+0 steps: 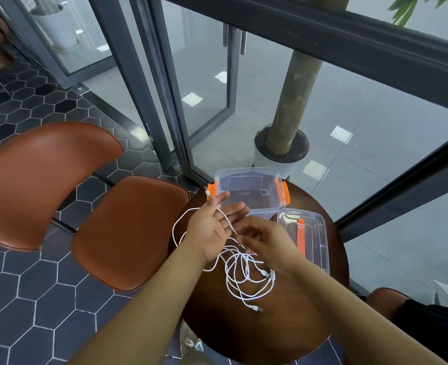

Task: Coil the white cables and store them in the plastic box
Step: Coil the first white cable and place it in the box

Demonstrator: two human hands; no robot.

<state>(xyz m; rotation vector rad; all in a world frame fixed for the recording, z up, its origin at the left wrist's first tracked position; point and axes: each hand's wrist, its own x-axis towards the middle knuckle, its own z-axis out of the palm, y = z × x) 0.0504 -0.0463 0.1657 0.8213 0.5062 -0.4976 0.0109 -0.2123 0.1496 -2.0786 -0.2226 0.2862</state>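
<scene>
White cable [226, 219] lies across the flat-open left hand [212, 227]; right hand [265, 241] pinches it.

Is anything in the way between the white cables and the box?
No, nothing visible is. The plastic box stands open just beyond the white cables, and its lid lies beside it, off the top.

Round dark-brown wood table [257, 335] in front of me. Brown leather chair [128, 233] to my left, on dark hex-tile floor [33, 299]. Beyond the table: white pot w/ tree trunk [270, 164], behind dark-framed glass door [204, 101].
</scene>
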